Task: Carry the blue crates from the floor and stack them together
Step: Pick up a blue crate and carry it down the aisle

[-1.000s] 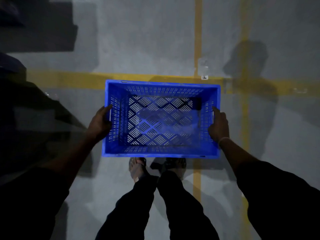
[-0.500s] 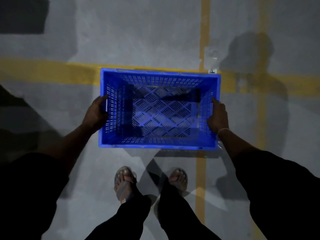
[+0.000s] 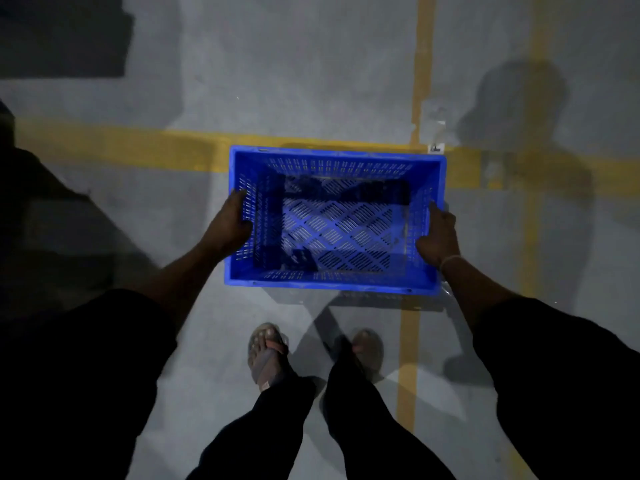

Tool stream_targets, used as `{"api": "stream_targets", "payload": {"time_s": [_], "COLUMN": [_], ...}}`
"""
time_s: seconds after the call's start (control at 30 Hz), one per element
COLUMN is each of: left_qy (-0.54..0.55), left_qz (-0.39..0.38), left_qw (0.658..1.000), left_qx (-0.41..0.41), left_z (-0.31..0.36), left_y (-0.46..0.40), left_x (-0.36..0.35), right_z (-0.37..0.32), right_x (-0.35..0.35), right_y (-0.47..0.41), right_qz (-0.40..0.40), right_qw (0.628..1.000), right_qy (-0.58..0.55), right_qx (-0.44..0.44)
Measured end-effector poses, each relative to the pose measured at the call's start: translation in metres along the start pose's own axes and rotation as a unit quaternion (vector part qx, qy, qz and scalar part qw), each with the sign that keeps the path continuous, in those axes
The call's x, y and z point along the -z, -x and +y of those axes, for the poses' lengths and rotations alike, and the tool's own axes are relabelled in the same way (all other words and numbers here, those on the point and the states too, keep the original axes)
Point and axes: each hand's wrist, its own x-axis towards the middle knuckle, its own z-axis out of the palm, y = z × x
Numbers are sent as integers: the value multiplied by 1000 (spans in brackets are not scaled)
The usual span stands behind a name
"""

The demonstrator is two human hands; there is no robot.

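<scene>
Gripping the blue crate (image 3: 334, 223) by its two short end walls, left hand (image 3: 227, 225) and right hand (image 3: 438, 233) facing each other across it. Curling the left fingers (image 3: 239, 197) over the top rim and onto the perforated inside face; wrapping the right fingers (image 3: 434, 207) round the opposite rim, thumb side uppermost. Holding it level between the fingers, open side up, in front of the body and apparently clear of the floor (image 3: 311, 81), judging by the shadow lying beneath the near edge.

Likely handling light for its bulk: empty, thin-walled moulded plastic, slotted all round and across the base. Probably staying stiff enough not to sag under a two-handed hold, though flexing a little at the long walls if squeezed. Smooth plastic, so probably slipping under a flat palm; hooking the fingers over the rim or into the handle openings at the ends looks the surer hold. Not fragile.

Beyond the fingers, crossing yellow lines (image 3: 104, 143) painted on the grey floor, dark shadows to the left, and two sandalled feet (image 3: 266, 351) nearer the body than the crate. No second crate or stack showing anywhere around the fingers.
</scene>
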Motion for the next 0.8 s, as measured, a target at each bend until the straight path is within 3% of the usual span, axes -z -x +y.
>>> {"api": "stream_targets", "payload": {"time_s": [0.33,0.53,0.8], "left_qy": [-35,-31,-28], "left_qz": [-17,-45,-58], "left_qw": [998,994,975], "left_qx": [-57,-99,-212], "left_z": [141,257,341], "left_y": [115,239,353], "left_x": [68,136,189], "right_z": [-72,-108,-108], "right_x": [105,210,299], "right_y": [143,276,420], "right_qz": [-24,18,119], "right_qw": [997,995,979], "right_qy": [-36,-70,-152], "right_qx": [58,65,70]}}
